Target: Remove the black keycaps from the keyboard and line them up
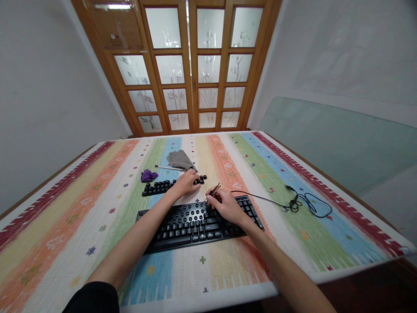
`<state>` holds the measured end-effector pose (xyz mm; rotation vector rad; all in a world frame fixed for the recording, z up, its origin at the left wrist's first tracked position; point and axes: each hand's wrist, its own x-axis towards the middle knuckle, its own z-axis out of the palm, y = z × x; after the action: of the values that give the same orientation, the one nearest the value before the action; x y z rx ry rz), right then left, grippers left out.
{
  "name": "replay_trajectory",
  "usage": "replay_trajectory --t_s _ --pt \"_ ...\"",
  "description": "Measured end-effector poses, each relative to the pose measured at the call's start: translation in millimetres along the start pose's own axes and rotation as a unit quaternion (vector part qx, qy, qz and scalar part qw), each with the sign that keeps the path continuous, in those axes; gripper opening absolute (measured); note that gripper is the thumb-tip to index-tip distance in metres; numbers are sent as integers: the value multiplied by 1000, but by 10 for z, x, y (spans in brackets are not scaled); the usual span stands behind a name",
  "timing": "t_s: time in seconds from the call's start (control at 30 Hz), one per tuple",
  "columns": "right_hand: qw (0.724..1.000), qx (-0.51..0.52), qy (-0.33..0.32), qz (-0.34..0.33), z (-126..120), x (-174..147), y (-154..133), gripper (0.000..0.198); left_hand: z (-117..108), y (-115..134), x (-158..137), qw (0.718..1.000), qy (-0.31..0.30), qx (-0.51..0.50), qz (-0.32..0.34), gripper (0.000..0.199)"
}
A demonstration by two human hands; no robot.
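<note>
A black keyboard (182, 238) lies before me on a striped tablecloth, its upper rows stripped of many keycaps. Behind it, loose black keycaps (158, 188) stand in rows. My left hand (188, 183) reaches over the keyboard to the right end of these rows, fingers closed around a black keycap (197, 181). Above the keyboard's back edge, my right hand (224, 204) is closed on a slender brown tool (215, 189) whose tips point up and away. Its exact kind is hard to make out. The hand covers some of the keys beneath it.
Behind the keycaps lie a grey cloth (180, 160), a thin stick with a dark tip (167, 168) and a crumpled purple cloth (149, 175). The keyboard's black cable (295, 203) coils to the right. Wooden glazed doors (192, 65) stand beyond the table.
</note>
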<state>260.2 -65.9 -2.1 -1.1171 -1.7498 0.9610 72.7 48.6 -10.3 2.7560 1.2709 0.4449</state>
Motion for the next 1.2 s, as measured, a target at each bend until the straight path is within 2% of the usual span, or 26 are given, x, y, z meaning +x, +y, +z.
replay_trajectory --t_s 0.83,1.2 --pt "1000 0 -5 2 -2 -11 -10 16 98 -92 28 1000 0 17 -13 18" --pt "1000 -2 -11 -7 -8 -14 -55 12 -83 -143 -212 1000 14 14 -18 16"
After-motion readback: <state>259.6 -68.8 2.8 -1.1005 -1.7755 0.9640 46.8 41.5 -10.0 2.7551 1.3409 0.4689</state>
